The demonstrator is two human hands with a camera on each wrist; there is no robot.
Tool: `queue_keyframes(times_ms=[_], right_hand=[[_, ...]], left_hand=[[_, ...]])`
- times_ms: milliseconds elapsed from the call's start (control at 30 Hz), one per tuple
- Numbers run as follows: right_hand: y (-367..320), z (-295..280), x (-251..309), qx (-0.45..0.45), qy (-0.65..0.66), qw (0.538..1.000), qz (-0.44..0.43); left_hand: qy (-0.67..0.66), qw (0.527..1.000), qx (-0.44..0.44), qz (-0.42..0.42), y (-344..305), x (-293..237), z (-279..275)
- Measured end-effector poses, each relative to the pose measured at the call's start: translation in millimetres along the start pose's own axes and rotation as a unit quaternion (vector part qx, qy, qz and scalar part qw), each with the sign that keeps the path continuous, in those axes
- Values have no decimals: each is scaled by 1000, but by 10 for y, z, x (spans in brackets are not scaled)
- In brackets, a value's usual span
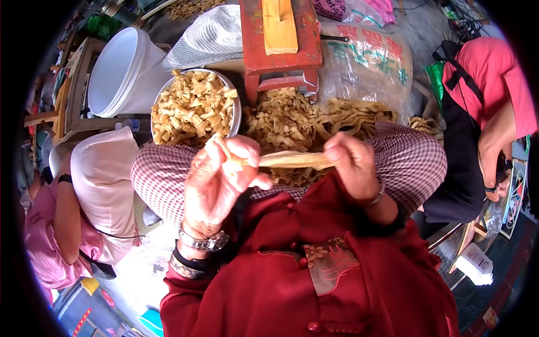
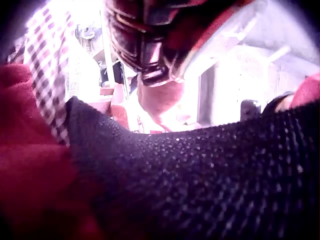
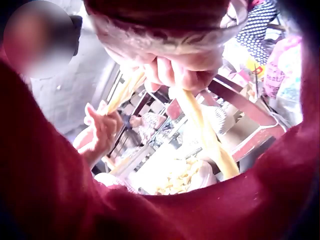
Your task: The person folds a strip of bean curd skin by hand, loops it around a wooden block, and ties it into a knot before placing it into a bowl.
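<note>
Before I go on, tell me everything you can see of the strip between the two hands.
The strip is long, narrow and pale yellow-tan, with faint lengthwise lines; its material looks pliable and fibrous. In the head view it runs nearly level in front of the red jacket, pinched by the left hand and gripped by the right hand. The right wrist view shows a similar length beyond the right hand; whether it is the same piece is unclear.

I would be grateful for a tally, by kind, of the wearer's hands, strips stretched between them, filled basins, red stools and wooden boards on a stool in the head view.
Hands: 2 (left hand, right hand)
Stretched strip: 1
Filled basin: 1
Red stool: 1
Wooden board: 1
Total: 6
</note>
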State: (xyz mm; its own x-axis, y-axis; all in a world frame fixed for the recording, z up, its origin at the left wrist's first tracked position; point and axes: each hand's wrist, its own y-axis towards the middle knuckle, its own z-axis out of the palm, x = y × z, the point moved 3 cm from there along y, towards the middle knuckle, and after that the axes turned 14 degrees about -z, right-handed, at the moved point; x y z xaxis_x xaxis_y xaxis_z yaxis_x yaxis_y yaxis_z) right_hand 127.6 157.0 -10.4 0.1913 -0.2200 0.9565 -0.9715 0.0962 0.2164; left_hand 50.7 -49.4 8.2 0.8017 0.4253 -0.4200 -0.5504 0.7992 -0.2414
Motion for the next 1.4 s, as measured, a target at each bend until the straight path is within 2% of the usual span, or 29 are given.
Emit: queue_keyframes(times_ms=[33, 67, 100, 200, 300, 367, 433, 500, 567, 600, 633, 700, 767, 900, 1000, 1100, 1167, 1233, 1267, 1367, 1400], right_hand=[[3, -57, -9, -8, -4, 1000, -6], [26, -72, 41, 40, -78, 995, -52], [30, -51, 19, 33, -72, 995, -57], [63, 12, -45, 25, -62, 995, -71], [29, 26, -143, 10, -4, 999, 34], [26, 27, -187, 36, 20, 998, 55], [28, 51, -193, 52, 43, 995, 73], [27, 123, -177, 96, 107, 985, 99], [65, 202, -96, 138, 113, 976, 123], [76, 240, -78, 157, 111, 975, 112], [142, 258, 5, 169, 59, 982, 55], [153, 262, 18, 151, 39, 988, -21], [194, 134, 88, 155, 28, 987, -19], [528, -74, 202, 125, -33, 991, -36], [939, -273, 215, 104, -163, 978, -78], [1347, -439, 209, 43, -241, 955, -168], [1544, -538, 221, 28, -284, 946, -153], [1732, -593, 242, 11, -316, 934, -167], [1820, -614, 183, -5, -358, 913, -195], [1952, -586, -248, 11, -421, 885, -201], [1911, -546, -376, 30, -486, 856, -176]], left_hand=[[33, 999, -23, 1, 0, -24, -3], [16, 1000, -10, -2, 20, -37, 3], [-1, 1000, 4, -6, 51, -48, 12], [89, 995, -43, 31, 123, -70, -9], [227, 966, -117, 25, 196, -25, -34], [341, 907, -248, -10, 223, 8, -55], [349, 900, -253, -62, 218, -1, -92], [329, 906, -256, -66, 233, 12, -99], [318, 911, -250, -75, 246, 16, -96], [317, 910, -254, -78, 254, 15, -50], [288, 925, -239, -61, 251, 4, -28], [230, 950, -211, -23, 244, -48, -4], [162, 968, -193, 1, 210, -197, -67], [184, 964, -190, 36, 433, -418, 52], [219, 958, -171, 70, 764, -627, 183], [304, 931, -174, 100, 1102, -876, 336], [331, 920, -179, 104, 1283, -1005, 403], [381, 894, -203, 118, 1458, -1094, 442], [405, 880, -215, 124, 1550, -1137, 445], [500, 813, -254, 155, 1897, -1163, 156], [594, 724, -311, 163, 1996, -1216, -88]])
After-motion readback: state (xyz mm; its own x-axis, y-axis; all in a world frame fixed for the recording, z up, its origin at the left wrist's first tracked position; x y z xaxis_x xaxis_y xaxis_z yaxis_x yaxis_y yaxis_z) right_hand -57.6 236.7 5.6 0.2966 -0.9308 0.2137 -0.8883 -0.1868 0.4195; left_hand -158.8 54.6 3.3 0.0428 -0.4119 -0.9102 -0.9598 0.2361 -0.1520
